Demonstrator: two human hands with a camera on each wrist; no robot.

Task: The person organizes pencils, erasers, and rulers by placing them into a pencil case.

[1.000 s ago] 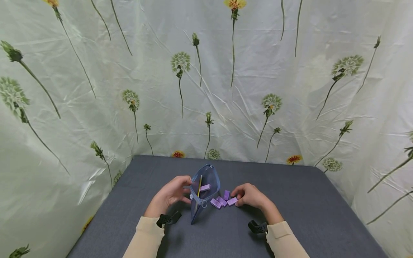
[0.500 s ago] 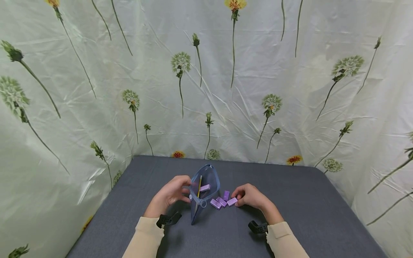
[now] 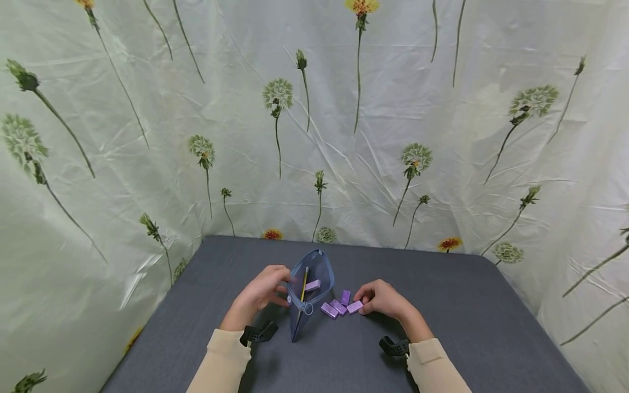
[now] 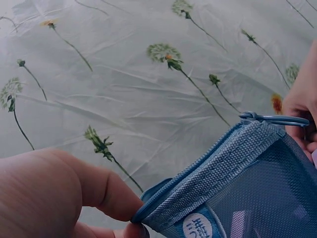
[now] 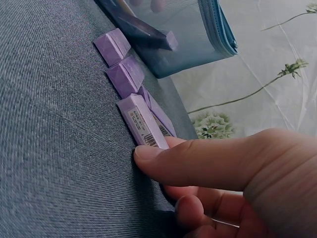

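Note:
My left hand point(image 3: 261, 289) pinches the zippered rim of a blue mesh zip pouch point(image 4: 233, 168), holding it upright with its mouth open. Inside the pouch are a yellow pencil point(image 3: 303, 285) and one light purple wrapped eraser point(image 3: 312, 286). Right of the pouch, my right hand point(image 3: 385, 301) pinches the near end of a light purple eraser point(image 5: 138, 118) between thumb and fingers; a barcode label shows on it. Its far end lies against other purple erasers point(image 5: 125, 76) grouped on the table. The right fingertips behind it are partly hidden in the right wrist view.
A dark grey cloth-covered table point(image 3: 442, 305) lies under everything. Behind it hangs a pale curtain point(image 3: 236, 109) printed with dandelions. A ring pull point(image 3: 308, 309) hangs from the pouch's zipper. Black straps point(image 3: 393, 346) sit at both wrists.
The head view has shifted very slightly. Both hands, the pouch and the erasers keep nearly the same places, with the right hand still pinching the same eraser.

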